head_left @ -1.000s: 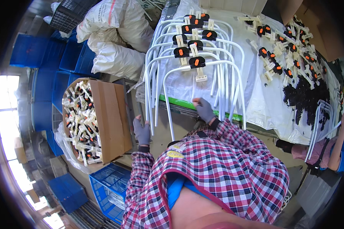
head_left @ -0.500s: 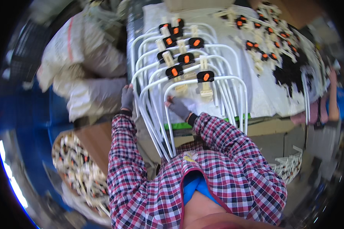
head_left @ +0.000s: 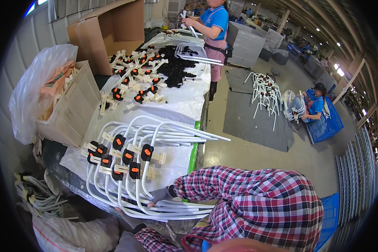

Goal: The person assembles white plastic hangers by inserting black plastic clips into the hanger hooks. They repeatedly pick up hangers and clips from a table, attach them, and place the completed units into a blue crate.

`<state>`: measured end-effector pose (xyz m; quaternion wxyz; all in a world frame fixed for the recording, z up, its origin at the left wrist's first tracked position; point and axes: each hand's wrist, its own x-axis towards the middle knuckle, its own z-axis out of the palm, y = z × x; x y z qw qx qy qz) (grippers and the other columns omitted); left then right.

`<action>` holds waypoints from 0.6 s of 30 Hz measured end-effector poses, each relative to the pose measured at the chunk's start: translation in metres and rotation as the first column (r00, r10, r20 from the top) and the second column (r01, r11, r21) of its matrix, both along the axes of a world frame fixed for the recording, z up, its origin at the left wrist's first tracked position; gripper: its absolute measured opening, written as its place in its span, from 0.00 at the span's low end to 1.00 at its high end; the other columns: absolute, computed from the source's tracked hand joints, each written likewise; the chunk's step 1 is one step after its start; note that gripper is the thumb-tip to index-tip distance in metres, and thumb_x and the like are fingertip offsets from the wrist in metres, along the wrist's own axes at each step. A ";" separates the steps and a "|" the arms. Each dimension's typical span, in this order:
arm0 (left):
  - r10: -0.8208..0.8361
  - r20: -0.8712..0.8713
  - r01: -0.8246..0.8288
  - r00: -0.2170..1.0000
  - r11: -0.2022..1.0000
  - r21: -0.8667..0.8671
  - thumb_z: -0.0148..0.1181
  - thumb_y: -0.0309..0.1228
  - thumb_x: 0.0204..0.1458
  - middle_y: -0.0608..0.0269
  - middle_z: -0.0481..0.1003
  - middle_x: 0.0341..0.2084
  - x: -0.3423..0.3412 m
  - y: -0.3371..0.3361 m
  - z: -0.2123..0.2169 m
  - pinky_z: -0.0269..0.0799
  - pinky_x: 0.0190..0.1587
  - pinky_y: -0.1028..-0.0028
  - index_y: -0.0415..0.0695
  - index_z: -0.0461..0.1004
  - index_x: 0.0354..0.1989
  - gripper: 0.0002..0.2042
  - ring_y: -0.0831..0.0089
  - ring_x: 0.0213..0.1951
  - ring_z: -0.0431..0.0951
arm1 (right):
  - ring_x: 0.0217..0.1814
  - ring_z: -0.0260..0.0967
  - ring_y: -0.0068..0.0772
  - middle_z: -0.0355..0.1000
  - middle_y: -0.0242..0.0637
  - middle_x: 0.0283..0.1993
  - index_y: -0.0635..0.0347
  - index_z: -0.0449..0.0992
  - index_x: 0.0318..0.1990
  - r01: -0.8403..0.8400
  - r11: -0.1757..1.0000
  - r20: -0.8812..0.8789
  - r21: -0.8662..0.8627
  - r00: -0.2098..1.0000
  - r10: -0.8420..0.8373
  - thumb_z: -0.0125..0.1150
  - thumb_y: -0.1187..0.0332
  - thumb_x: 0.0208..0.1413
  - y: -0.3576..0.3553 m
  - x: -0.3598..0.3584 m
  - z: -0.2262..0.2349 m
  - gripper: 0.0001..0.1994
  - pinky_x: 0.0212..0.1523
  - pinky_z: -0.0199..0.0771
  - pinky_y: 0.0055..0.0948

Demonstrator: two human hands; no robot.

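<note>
A stack of white U-shaped tube frames [head_left: 147,214] lies on the near part of the table. Black clamps with orange centres [head_left: 135,170] and cream plastic pieces [head_left: 121,168] sit on their bends. My right hand [head_left: 159,195], in a grey fingerless glove, has its fingers closed round a frame on the near side. At the outer side of the stack, my left hand [head_left: 129,217], gloved alike, grips the tubes with its fingers; part of it is hidden below them. The frames' legs reach past the green-edged table side.
Loose clamp assemblies [head_left: 140,77] and a heap of small black parts [head_left: 174,63] cover the table's far part. A grey bin [head_left: 71,109] and cardboard box [head_left: 88,35] stand left. A co-worker [head_left: 216,29] holds a tube at the far end; another person [head_left: 317,107] sits right.
The view has swung to the right, bringing the far table end and co-workers into sight. My hands stay at the near white tube frames.
</note>
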<state>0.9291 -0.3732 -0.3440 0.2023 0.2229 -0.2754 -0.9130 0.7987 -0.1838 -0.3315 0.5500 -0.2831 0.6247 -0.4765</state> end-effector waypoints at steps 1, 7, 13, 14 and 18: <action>0.008 0.001 -0.008 1.000 1.000 0.004 0.38 0.61 0.63 0.55 0.53 0.71 0.000 0.004 0.005 0.45 0.71 0.61 0.40 0.51 0.72 0.40 0.58 0.69 0.55 | 0.60 0.65 0.36 0.69 0.43 0.59 0.62 0.62 0.65 0.000 1.000 0.013 0.005 1.000 0.000 0.73 0.49 0.47 0.002 0.002 0.005 0.42 0.61 0.64 0.36; -0.042 -0.146 0.050 0.988 0.997 0.053 0.41 0.57 0.64 0.55 0.64 0.64 -0.006 0.012 0.031 0.58 0.67 0.60 0.42 0.56 0.69 0.35 0.58 0.63 0.65 | 0.64 0.63 0.36 0.67 0.44 0.62 0.62 0.64 0.65 0.041 0.998 0.016 -0.057 0.999 -0.040 0.72 0.45 0.48 0.000 0.001 -0.033 0.42 0.66 0.59 0.37; 0.046 -0.119 -0.062 0.992 0.989 -0.137 0.42 0.56 0.64 0.54 0.67 0.60 -0.010 0.006 0.010 0.62 0.64 0.60 0.42 0.58 0.67 0.33 0.59 0.60 0.68 | 0.64 0.63 0.35 0.65 0.45 0.64 0.66 0.62 0.65 -0.012 0.994 0.081 -0.107 0.996 0.021 0.71 0.44 0.48 0.011 0.031 0.074 0.44 0.65 0.61 0.33; 0.077 -0.122 -0.096 0.990 0.982 -0.162 0.43 0.56 0.64 0.54 0.68 0.59 -0.009 0.010 0.006 0.63 0.63 0.60 0.42 0.59 0.67 0.33 0.59 0.59 0.69 | 0.64 0.63 0.35 0.65 0.45 0.64 0.66 0.62 0.65 -0.022 0.996 0.065 -0.089 0.997 0.028 0.71 0.43 0.48 0.013 0.036 0.084 0.45 0.65 0.61 0.32; 0.036 -0.327 -0.002 0.944 0.995 0.104 0.45 0.53 0.64 0.56 0.70 0.54 -0.019 0.020 -0.010 0.67 0.60 0.60 0.44 0.63 0.63 0.28 0.61 0.56 0.71 | 0.56 0.69 0.36 0.71 0.50 0.55 0.76 0.64 0.61 -0.137 0.991 -0.259 -0.010 0.957 0.130 0.68 0.45 0.51 -0.003 0.015 0.116 0.42 0.57 0.69 0.30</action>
